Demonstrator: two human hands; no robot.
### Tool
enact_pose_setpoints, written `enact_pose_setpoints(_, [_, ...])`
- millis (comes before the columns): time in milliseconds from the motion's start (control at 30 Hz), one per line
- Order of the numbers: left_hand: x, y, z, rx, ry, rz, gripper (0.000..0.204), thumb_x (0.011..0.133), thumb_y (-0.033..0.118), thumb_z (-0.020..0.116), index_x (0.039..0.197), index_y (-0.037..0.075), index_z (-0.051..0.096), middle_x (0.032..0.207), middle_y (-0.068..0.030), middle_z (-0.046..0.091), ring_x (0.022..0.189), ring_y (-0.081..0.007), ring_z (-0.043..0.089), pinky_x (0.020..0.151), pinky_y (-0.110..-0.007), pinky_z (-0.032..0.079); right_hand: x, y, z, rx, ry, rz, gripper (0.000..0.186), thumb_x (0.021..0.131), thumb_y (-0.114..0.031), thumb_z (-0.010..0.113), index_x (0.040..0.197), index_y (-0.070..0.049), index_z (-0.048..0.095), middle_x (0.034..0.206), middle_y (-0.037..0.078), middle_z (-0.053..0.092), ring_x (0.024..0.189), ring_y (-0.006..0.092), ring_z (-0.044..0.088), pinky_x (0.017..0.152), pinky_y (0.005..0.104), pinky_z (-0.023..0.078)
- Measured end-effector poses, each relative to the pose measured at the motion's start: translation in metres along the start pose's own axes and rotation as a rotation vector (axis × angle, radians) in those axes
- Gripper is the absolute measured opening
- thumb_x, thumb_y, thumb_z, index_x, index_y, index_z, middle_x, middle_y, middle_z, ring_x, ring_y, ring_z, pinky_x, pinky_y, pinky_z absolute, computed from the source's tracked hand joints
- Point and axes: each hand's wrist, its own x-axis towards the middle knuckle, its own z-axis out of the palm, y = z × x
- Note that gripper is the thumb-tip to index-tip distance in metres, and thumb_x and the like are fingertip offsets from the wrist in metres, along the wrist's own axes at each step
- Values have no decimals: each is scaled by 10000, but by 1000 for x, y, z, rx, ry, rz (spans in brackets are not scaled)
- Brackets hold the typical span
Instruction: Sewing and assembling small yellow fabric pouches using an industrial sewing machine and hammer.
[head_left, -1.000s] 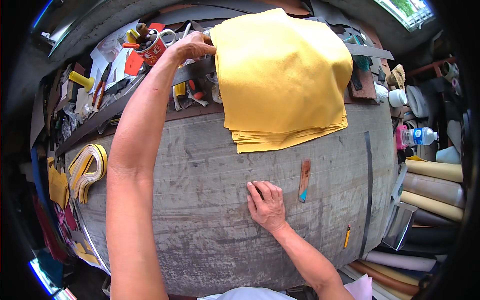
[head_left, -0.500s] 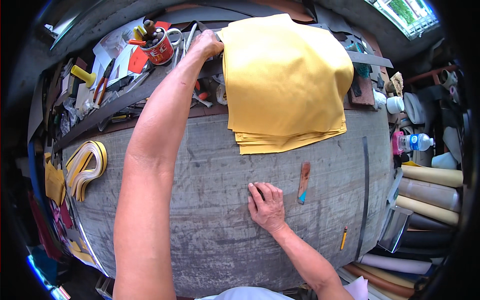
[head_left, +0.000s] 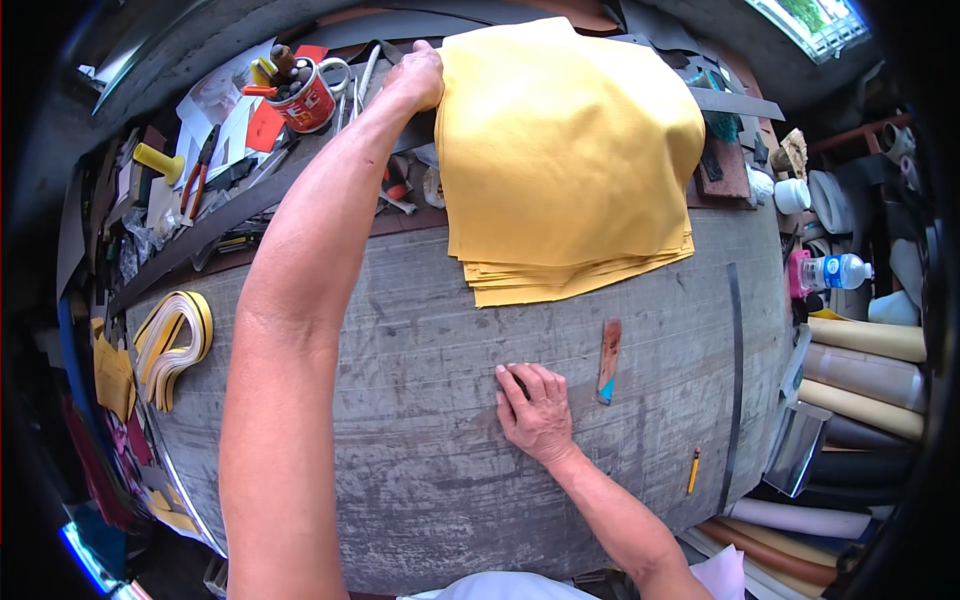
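My left arm stretches to the far side of the bench, where my left hand [head_left: 418, 78] is closed at the far left edge of a stack of yellow leather-like sheets [head_left: 570, 150]. Its curled fingers seem to pinch the top sheet's edge, though the fingertips are partly hidden. The top sheet lies slightly rumpled over the others, whose layered edges show at the near side. My right hand [head_left: 537, 412] rests on the grey worktop [head_left: 430, 480] with fingers curled. Something dark shows between its thumb and fingers, too hidden to name. Beside it lies a flat brown blade-like tool [head_left: 609, 360] with a blue end.
A pencil [head_left: 693, 470] and a dark strip [head_left: 733, 380] lie at right. Looped yellow-and-white strips [head_left: 175, 345] sit at left. Behind stand a red mug of tools [head_left: 305, 105] and pliers [head_left: 200, 172]. Material rolls [head_left: 865, 380] and a water bottle [head_left: 838, 271] line the right side.
The view has turned slightly. My left hand has shifted a little farther away along the sheets' left edge. My right hand stays in place.
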Motion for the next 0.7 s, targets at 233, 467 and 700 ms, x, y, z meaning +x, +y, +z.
enact_pose_setpoints(233, [14, -31, 8, -65, 218, 252, 284, 973, 195, 543, 1232, 77, 541, 1103, -302, 669, 1061, -455, 653, 887, -525, 518, -3, 1, 2, 42, -11, 24, 447, 811, -87, 705, 1252, -91, 632, 1215, 49, 568, 1135, 240, 546, 936, 389, 440])
enact_pose_setpoints(467, [34, -69, -23, 14, 188, 249, 166, 874, 143, 642, 1012, 52, 648, 920, -237, 712, 897, -361, 707, 758, -460, 544, 3, 2, 3, 55, 0, 19, 457, 809, -90, 711, 1258, -92, 630, 1211, 39, 574, 1136, 229, 543, 932, 377, 435])
enact_pose_setpoints(700, [21, -64, -87, 323, 383, 117, 127, 955, 148, 549, 1031, 52, 582, 974, -245, 689, 966, -411, 674, 800, -506, 517, -5, 9, 5, 21, -13, 24, 442, 836, -143, 697, 1266, -90, 611, 1225, 22, 554, 1152, 201, 525, 965, 364, 428])
